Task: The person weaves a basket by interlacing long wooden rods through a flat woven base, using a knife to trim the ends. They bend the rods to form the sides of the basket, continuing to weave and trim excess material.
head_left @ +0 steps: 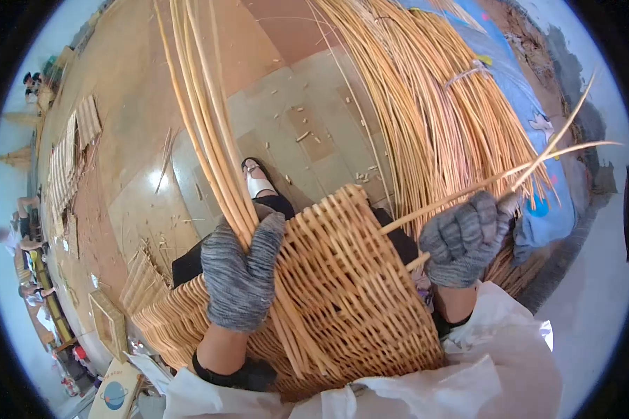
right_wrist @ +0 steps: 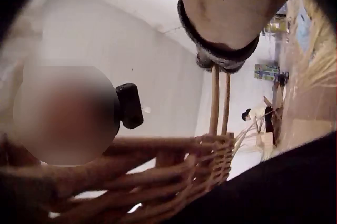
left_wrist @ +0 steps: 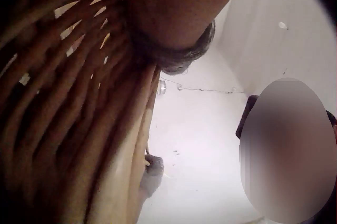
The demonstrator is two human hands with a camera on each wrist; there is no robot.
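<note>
Across the lap lies a woven wicker panel or basket [head_left: 356, 279], its weave close up in the left wrist view. The left hand [head_left: 242, 272], in a grey knit glove, grips a bundle of long peeled rods [head_left: 210, 133] that runs over the weave. On the right, the gloved right hand [head_left: 465, 241] has its fingers curled round rods [head_left: 440, 204] sticking out from the panel's right edge. Two rods [right_wrist: 215, 103] run between the weave and the right hand [right_wrist: 218, 61] in the right wrist view.
A large tied bundle of rods [head_left: 433, 105] lies on blue sheeting at the upper right. Short offcuts [head_left: 304, 136] are scattered over the floor near a sandalled foot [head_left: 258, 180]. Woven mats [head_left: 66, 164] and a wooden frame [head_left: 108, 325] lie left. People are at the far left.
</note>
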